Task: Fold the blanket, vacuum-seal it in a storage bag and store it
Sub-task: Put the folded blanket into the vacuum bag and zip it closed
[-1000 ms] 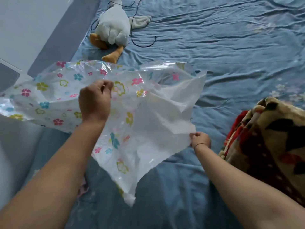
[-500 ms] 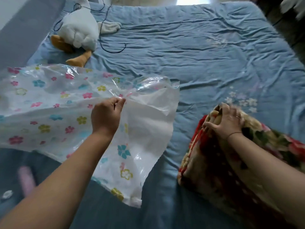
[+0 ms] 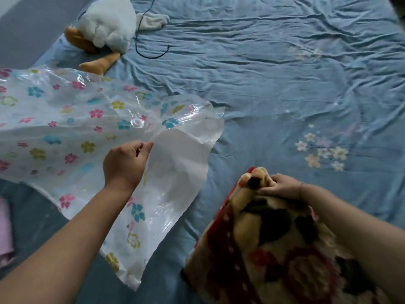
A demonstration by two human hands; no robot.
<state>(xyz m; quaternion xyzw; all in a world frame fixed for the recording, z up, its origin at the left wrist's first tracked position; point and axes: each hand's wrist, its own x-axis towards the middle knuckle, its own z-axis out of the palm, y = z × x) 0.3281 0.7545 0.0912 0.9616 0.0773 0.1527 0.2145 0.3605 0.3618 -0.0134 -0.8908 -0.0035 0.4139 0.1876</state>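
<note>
Lying across the left of the blue bed sheet point(image 3: 285, 73), the flower-printed vacuum storage bag point(image 3: 65, 128) is pinched at its open edge by the left hand point(image 3: 126, 165), with its round valve point(image 3: 137, 123) just beyond. The folded plush blanket point(image 3: 274, 249) is gripped at its top fold by the curled right hand point(image 3: 281, 186), beside the bag's mouth but apart from it. A plush duck point(image 3: 107, 25) is seen far left.
</note>
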